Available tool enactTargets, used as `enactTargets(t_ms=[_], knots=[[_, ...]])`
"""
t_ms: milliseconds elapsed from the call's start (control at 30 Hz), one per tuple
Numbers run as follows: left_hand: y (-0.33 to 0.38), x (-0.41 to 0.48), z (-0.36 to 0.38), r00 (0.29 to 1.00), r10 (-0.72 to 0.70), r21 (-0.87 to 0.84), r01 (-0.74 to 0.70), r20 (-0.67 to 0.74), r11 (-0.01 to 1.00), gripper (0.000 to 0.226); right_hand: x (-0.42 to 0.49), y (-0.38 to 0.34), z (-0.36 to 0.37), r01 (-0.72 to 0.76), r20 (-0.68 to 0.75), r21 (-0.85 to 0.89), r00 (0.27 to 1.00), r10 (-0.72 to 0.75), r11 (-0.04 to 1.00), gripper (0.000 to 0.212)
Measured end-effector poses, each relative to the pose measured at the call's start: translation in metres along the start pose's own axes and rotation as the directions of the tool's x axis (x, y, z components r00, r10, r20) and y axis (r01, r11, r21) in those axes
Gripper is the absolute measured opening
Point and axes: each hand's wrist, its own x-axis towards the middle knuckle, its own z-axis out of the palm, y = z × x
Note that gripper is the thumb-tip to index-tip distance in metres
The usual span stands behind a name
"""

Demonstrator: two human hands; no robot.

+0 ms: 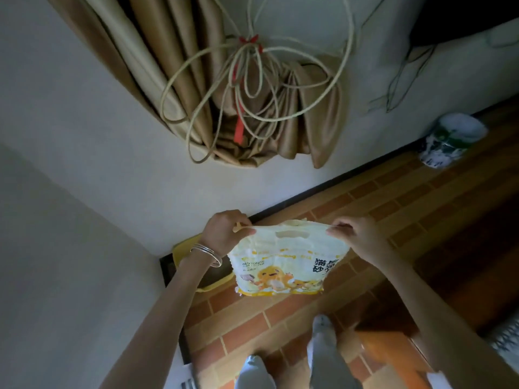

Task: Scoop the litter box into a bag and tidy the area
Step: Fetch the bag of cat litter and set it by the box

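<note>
A yellow and white cat litter bag (286,262) with a cut-out handle hangs in the air above the brick-patterned floor. My left hand (224,231), with bangles on the wrist, pinches the bag's top left corner. My right hand (356,234) pinches the top right corner, and the top edge is stretched between them. Behind my left forearm, in the corner of the room, a yellow litter box (182,249) shows only in part.
Grey walls meet at the corner on the left. A tied-up tan curtain (252,108) with looped cord hangs above. A white and green bucket (449,138) stands by the wall at the right. My legs (323,355) are below.
</note>
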Motion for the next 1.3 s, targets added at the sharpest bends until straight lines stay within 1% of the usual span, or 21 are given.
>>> enactTargets(t_ms=[100,233,300,400,500,567,633,700,767,867,1000,1133,1233,1300], knots=[[0.029,0.034,0.018,0.997,0.042,0.001,-0.042,0.065,0.999,0.013,-0.009,0.026,-0.026,-0.077,-0.055,0.064,0.995,0.080,0.995,0.006],[0.068,0.089,0.046,0.989,0.088,-0.046,-0.083,0.120,0.996,0.026,-0.007,0.069,-0.071,-0.140,-0.078,0.097,0.986,0.147,0.985,0.021],[0.092,0.119,0.061,0.984,0.104,-0.062,-0.096,0.144,0.993,0.028,-0.004,0.094,-0.096,-0.181,-0.083,0.099,0.978,0.190,0.978,0.025],[0.132,0.167,0.086,0.972,0.146,-0.056,-0.138,0.186,0.989,0.027,0.000,0.134,-0.139,-0.225,-0.132,0.082,0.963,0.235,0.971,0.032],[0.173,0.216,0.110,0.960,0.181,-0.071,-0.170,0.215,0.983,0.016,0.007,0.168,-0.185,-0.253,-0.183,0.040,0.949,0.256,0.967,0.019],[0.200,0.245,0.125,0.954,0.204,-0.083,-0.190,0.221,0.978,0.009,0.009,0.189,-0.215,-0.260,-0.223,0.054,0.938,0.265,0.964,0.017],[0.227,0.272,0.141,0.945,0.237,-0.098,-0.220,0.224,0.971,0.008,0.010,0.212,-0.243,-0.281,-0.265,0.065,0.920,0.288,0.957,0.017],[0.253,0.295,0.156,0.934,0.268,-0.122,-0.245,0.238,0.962,0.009,0.010,0.237,-0.267,-0.323,-0.297,0.074,0.896,0.330,0.944,0.016],[0.276,0.317,0.172,0.925,0.283,-0.148,-0.252,0.254,0.956,0.011,0.006,0.260,-0.287,-0.359,-0.325,0.069,0.874,0.361,0.931,0.019],[0.307,0.350,0.196,0.899,0.322,-0.155,-0.287,0.298,0.945,0.013,-0.001,0.286,-0.313,-0.381,-0.365,0.081,0.849,0.383,0.921,0.017],[0.340,0.391,0.226,0.862,0.373,-0.151,-0.341,0.343,0.928,0.014,0.002,0.321,-0.339,-0.426,-0.369,0.123,0.819,0.440,0.896,0.010],[0.365,0.442,0.254,0.832,0.409,-0.154,-0.379,0.375,0.912,0.022,0.016,0.358,-0.364,-0.443,-0.384,0.136,0.801,0.460,0.886,0.006],[0.385,0.485,0.271,0.810,0.445,-0.172,-0.411,0.382,0.895,0.024,0.033,0.383,-0.385,-0.438,-0.427,0.145,0.781,0.456,0.887,0.011],[0.402,0.521,0.282,0.787,0.471,-0.180,-0.437,0.398,0.881,0.022,0.048,0.403,-0.403,-0.455,-0.446,0.158,0.759,0.475,0.876,0.009]])
